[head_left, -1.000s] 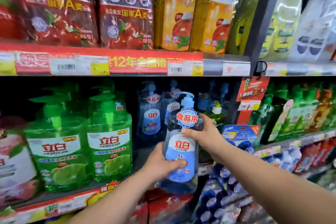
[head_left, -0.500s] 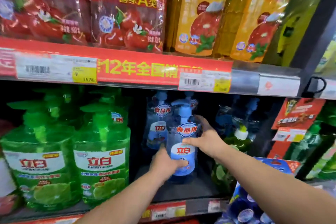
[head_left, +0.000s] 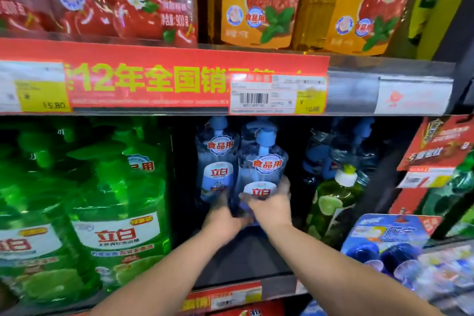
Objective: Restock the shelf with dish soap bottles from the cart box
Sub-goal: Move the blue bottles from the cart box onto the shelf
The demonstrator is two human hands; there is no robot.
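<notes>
A clear blue pump bottle of dish soap (head_left: 261, 161) stands deep on the middle shelf (head_left: 246, 259), to the right of a matching blue bottle (head_left: 218, 161). My right hand (head_left: 272, 206) wraps the lower label side of the front bottle. My left hand (head_left: 224, 220) grips the same bottle low on its left, near the base. Both forearms reach in from the bottom of the view. More blue bottles (head_left: 333, 151) stand in the dark further right. The cart box is out of view.
Large green lime soap bottles (head_left: 118, 213) fill the shelf to the left. A green squeeze bottle with a white cap (head_left: 333, 202) stands to the right. The upper shelf's red price strip (head_left: 164, 82) hangs just above the pump heads. Blue packs (head_left: 389, 246) lie at the lower right.
The blue bottle has gone from in front of the shelf into it, beside the other blue bottle. Both hands slid lower on it, and the view moved closer.
</notes>
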